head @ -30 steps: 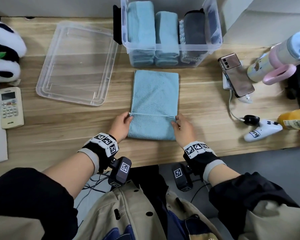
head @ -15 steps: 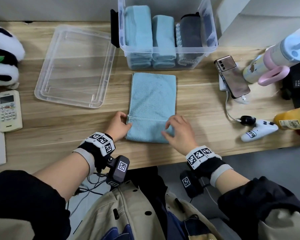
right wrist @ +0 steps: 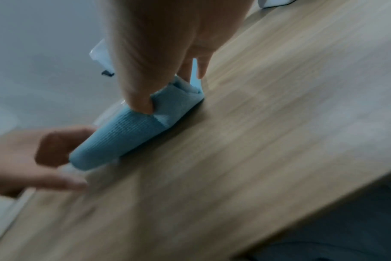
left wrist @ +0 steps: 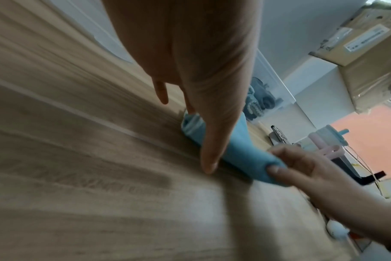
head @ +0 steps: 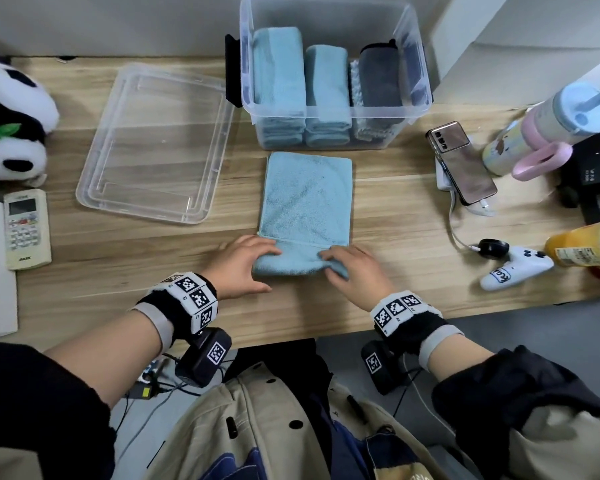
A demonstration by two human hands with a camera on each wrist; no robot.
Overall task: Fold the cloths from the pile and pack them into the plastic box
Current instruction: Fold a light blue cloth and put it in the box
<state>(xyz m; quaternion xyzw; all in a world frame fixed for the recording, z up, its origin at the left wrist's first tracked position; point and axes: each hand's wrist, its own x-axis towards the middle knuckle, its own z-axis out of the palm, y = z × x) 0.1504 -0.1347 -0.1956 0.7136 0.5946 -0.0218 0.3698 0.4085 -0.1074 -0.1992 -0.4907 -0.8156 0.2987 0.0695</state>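
A light blue cloth [head: 305,199] lies as a long folded strip on the wooden table, just in front of the clear plastic box [head: 336,112]. Its near end is turned up into a thick roll [right wrist: 127,134]. My left hand [head: 246,261] curls its fingers over the roll's left end, with the thumb [left wrist: 209,167] lying by the near edge. My right hand [head: 347,268] pinches the right end, its thumb [right wrist: 143,104] dug into the cloth [left wrist: 239,151]. Inside the box stand two folded light blue cloths [head: 279,67] and a dark grey one [head: 380,74].
The box's clear lid [head: 156,143] lies to the left, with a panda plush [head: 11,123] and a remote [head: 26,230] beyond it. A phone [head: 461,161], a tumbler [head: 548,123], a white controller [head: 515,271] and an orange bottle [head: 586,244] crowd the right.
Both hands have drawn back from the cloth's cross seam to its near end. That end, flat before, is now gathered up into a roll between them.
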